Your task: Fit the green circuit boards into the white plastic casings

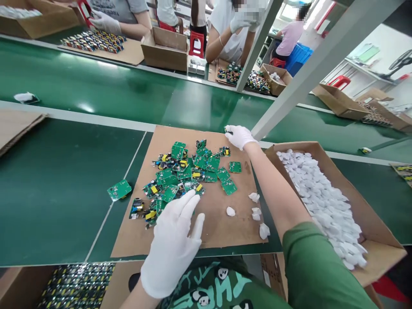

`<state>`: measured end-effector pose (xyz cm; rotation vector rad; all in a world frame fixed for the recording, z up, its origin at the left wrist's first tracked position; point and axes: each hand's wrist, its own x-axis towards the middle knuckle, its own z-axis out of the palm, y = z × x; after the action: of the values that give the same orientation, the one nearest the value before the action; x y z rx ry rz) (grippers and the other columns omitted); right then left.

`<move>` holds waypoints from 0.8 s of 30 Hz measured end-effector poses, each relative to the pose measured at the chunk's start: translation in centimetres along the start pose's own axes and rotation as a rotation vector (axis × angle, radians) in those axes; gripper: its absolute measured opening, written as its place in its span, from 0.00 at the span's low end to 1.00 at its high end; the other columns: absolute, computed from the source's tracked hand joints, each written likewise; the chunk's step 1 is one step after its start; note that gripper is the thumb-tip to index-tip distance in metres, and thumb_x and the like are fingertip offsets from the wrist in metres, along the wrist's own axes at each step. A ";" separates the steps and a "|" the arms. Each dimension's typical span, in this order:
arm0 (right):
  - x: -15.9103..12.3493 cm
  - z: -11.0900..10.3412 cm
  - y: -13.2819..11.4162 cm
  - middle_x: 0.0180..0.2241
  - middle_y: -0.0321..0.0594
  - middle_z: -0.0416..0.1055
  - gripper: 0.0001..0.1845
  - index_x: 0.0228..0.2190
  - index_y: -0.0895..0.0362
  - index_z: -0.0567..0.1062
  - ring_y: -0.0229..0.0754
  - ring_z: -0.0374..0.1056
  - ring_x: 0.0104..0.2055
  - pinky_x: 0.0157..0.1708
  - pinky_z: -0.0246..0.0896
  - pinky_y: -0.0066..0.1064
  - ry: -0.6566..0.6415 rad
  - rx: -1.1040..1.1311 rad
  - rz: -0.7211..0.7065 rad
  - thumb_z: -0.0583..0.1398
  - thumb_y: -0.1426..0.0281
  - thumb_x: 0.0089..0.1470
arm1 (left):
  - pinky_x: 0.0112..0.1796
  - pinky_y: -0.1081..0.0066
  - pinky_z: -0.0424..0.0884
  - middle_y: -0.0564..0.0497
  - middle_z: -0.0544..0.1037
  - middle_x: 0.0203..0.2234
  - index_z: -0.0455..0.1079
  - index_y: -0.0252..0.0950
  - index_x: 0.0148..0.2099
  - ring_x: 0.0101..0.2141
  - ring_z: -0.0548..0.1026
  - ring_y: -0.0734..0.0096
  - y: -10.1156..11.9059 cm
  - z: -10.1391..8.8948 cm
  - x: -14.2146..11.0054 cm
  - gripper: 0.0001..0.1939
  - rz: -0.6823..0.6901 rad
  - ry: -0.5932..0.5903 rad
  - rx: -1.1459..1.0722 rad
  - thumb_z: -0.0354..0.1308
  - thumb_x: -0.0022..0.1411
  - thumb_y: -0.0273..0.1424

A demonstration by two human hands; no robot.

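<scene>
My left hand (pixel 175 240), in a white glove, is held over the near edge of a pile of green circuit boards (pixel 167 178). Its fingers are apart and I see nothing in them. At the far edge of the cardboard sheet (pixel 219 231), my right hand (pixel 240 136), also gloved, is closed on a small circuit board (pixel 226 129), mostly hidden by the fingers. Several boards in the pile lie with yellow and black parts facing up. Small white crumpled pieces (pixel 231 211) rest on the cardboard's right part. One circuit board (pixel 119 190) lies apart on the green table.
An open carton (pixel 383 240) full of white pieces stands at the right. Beyond the cardboard runs a green conveyor belt (pixel 128 101), with a slanted grey post (pixel 309 81) rising beside it. Co-workers (pixel 137 21) sit across the belt near trays and boxes.
</scene>
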<state>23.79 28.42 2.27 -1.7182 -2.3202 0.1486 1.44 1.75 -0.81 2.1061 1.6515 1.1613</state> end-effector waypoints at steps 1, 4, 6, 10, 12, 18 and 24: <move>-0.1 0.0 0.1 0.52 0.41 0.69 0.20 0.51 0.62 0.73 0.42 0.73 0.50 0.53 0.68 0.38 -0.017 -0.015 0.005 0.50 0.62 0.71 | 0.54 0.53 0.70 0.40 0.78 0.54 0.65 0.38 0.62 0.53 0.75 0.52 -0.4 0.4 0.4 0.25 0.086 0.005 0.102 0.60 0.64 0.24; -2.8 -1.5 -0.3 0.54 0.44 0.70 0.22 0.53 0.64 0.73 0.48 0.71 0.54 0.58 0.64 0.40 -0.016 -0.060 0.022 0.50 0.63 0.70 | 0.56 0.46 0.68 0.34 0.74 0.58 0.64 0.32 0.65 0.58 0.71 0.41 -0.7 1.7 1.5 0.27 0.109 -0.078 0.314 0.59 0.64 0.26; -6.6 -2.9 -1.1 0.55 0.51 0.72 0.24 0.58 0.64 0.70 0.54 0.69 0.58 0.59 0.64 0.44 0.011 -0.076 0.033 0.55 0.65 0.66 | 0.58 0.39 0.64 0.29 0.69 0.62 0.60 0.27 0.68 0.62 0.66 0.32 -0.4 2.5 1.9 0.31 0.033 -0.098 0.404 0.58 0.65 0.30; -16.7 -4.1 -2.3 0.49 0.49 0.78 0.23 0.58 0.57 0.71 0.56 0.74 0.52 0.50 0.73 0.51 0.032 -0.071 0.118 0.59 0.66 0.63 | 0.60 0.32 0.55 0.25 0.61 0.66 0.57 0.24 0.68 0.66 0.57 0.28 0.5 3.4 2.1 0.32 -0.043 -0.123 0.454 0.56 0.66 0.30; -21.1 -3.5 -1.9 0.47 0.47 0.79 0.19 0.53 0.55 0.76 0.54 0.76 0.48 0.45 0.76 0.49 0.024 -0.039 0.165 0.60 0.67 0.61 | 0.61 0.31 0.52 0.27 0.61 0.67 0.64 0.26 0.64 0.67 0.55 0.28 0.7 3.5 2.0 0.26 -0.054 -0.136 0.476 0.56 0.66 0.29; -24.9 -0.8 1.1 0.56 0.44 0.73 0.18 0.46 0.49 0.80 0.35 0.76 0.30 0.38 0.79 0.35 -0.126 0.347 0.111 0.54 0.75 0.62 | 0.60 0.35 0.56 0.35 0.71 0.62 0.70 0.33 0.57 0.63 0.65 0.33 1.2 3.4 1.4 0.19 0.034 -0.127 0.521 0.59 0.64 0.26; -23.8 -0.6 0.8 0.46 0.43 0.75 0.13 0.47 0.50 0.78 0.41 0.75 0.40 0.39 0.78 0.35 0.025 0.532 0.203 0.58 0.69 0.63 | 0.53 0.49 0.68 0.41 0.82 0.48 0.66 0.38 0.58 0.52 0.78 0.47 1.2 2.8 1.4 0.25 0.163 0.024 0.345 0.63 0.60 0.22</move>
<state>31.22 6.01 -0.62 -1.6453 -1.8515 0.7056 4.30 3.43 -1.31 2.4840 1.8303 1.0063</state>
